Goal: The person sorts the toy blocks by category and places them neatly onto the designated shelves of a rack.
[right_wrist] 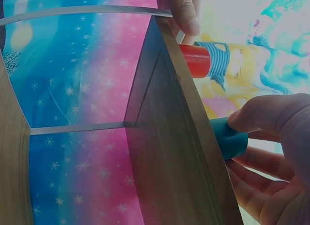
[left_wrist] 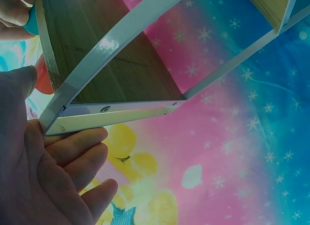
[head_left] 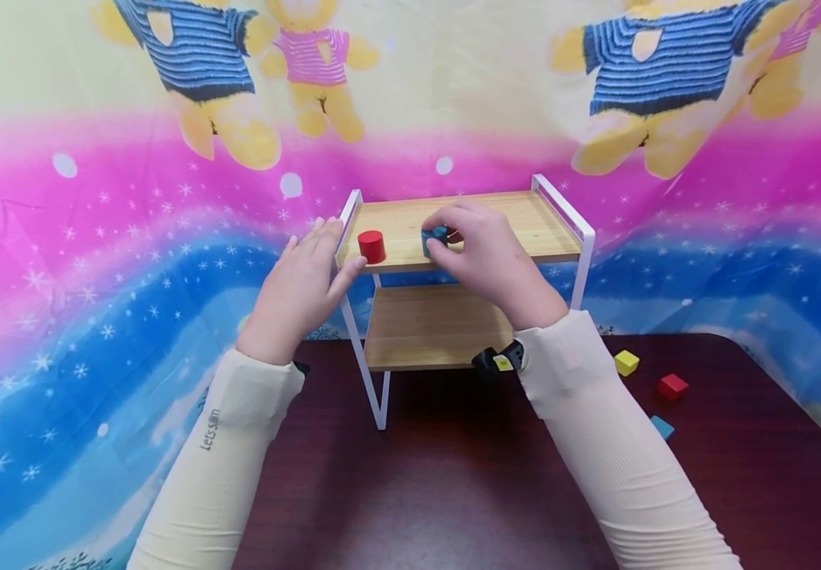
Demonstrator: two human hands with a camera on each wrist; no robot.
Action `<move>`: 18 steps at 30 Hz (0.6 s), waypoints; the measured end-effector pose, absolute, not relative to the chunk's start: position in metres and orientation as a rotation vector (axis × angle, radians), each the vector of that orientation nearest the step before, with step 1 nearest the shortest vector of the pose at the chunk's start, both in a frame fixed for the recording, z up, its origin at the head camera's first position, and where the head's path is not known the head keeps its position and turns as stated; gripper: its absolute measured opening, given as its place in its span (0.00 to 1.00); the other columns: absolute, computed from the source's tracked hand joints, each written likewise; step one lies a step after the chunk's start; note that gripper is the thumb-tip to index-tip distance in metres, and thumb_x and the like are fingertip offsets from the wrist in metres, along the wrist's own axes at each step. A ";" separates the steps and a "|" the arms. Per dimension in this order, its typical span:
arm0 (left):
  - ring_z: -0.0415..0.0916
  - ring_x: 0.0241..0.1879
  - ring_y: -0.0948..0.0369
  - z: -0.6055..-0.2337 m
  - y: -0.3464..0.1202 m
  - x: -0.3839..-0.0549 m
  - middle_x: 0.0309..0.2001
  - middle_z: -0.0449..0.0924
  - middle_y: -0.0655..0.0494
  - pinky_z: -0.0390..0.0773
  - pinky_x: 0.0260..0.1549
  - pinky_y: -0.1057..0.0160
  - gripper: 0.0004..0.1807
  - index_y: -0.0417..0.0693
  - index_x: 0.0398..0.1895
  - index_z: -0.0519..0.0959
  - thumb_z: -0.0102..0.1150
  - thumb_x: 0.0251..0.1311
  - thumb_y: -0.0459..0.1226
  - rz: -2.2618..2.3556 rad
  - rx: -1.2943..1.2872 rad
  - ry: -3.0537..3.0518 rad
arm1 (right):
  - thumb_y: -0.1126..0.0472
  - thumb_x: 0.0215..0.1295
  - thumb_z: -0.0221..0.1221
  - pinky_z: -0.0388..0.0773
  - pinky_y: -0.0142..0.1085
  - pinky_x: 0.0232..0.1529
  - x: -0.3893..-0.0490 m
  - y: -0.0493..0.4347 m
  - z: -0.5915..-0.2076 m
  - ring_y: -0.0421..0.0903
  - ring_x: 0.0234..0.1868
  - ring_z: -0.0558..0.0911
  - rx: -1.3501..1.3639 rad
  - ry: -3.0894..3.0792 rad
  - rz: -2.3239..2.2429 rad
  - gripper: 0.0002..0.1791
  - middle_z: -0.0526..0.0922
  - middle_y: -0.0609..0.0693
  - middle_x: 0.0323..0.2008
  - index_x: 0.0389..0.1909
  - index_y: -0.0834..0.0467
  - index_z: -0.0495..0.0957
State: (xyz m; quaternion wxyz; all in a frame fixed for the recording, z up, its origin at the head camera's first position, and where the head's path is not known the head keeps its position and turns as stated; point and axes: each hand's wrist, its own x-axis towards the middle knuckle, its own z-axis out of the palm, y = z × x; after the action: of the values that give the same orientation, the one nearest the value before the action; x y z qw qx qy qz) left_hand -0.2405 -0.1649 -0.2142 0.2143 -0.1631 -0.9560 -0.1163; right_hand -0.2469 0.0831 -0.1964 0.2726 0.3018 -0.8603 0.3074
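A two-tier wooden shelf (head_left: pixel 396 214) with a white metal frame stands in front of me. On its top board my right hand (head_left: pixel 488 257) pinches a blue cylinder block (head_left: pixel 431 242) between thumb and fingers; in the right wrist view the blue block (right_wrist: pixel 226 139) sits against the board near its front edge. To the left a red cylinder block (head_left: pixel 371 247) stands upright on the same board. My left hand (head_left: pixel 292 297), fingers extended, rests against the shelf's left end frame (left_wrist: pixel 80 120), its thumb close to the red block.
At the right on the dark table (head_left: pixel 424 491) lie a yellow block (head_left: pixel 626 362), a red block (head_left: pixel 672 386) and a blue block (head_left: pixel 662 427), the last partly hidden by my right sleeve. The lower shelf board (head_left: pixel 431 328) sits beneath the top one. A patterned cloth hangs behind.
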 end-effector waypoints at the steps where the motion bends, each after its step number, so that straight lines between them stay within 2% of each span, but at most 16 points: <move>1: 0.49 0.79 0.48 -0.214 -0.165 -0.240 0.78 0.56 0.43 0.46 0.76 0.43 0.42 0.44 0.80 0.55 0.52 0.72 0.56 -0.323 -0.454 -2.650 | 0.62 0.69 0.64 0.82 0.42 0.55 -0.247 0.083 -0.197 0.48 0.48 0.83 0.808 -2.319 0.826 0.12 0.84 0.54 0.49 0.50 0.61 0.85; 18: 0.49 0.79 0.47 -0.214 -0.164 -0.239 0.78 0.57 0.42 0.47 0.76 0.43 0.42 0.43 0.80 0.55 0.52 0.72 0.56 -0.306 -0.452 -2.651 | 0.62 0.68 0.64 0.82 0.42 0.54 -0.246 0.087 -0.199 0.49 0.48 0.82 0.799 -2.294 0.838 0.11 0.82 0.55 0.50 0.48 0.61 0.85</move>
State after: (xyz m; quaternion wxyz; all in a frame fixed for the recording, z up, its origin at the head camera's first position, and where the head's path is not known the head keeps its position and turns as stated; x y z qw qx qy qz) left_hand -0.2391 -0.1643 -0.2141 0.2157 -0.1629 -0.9564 -0.1102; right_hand -0.2465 0.0867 -0.1985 0.2819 0.2982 -0.8566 0.3128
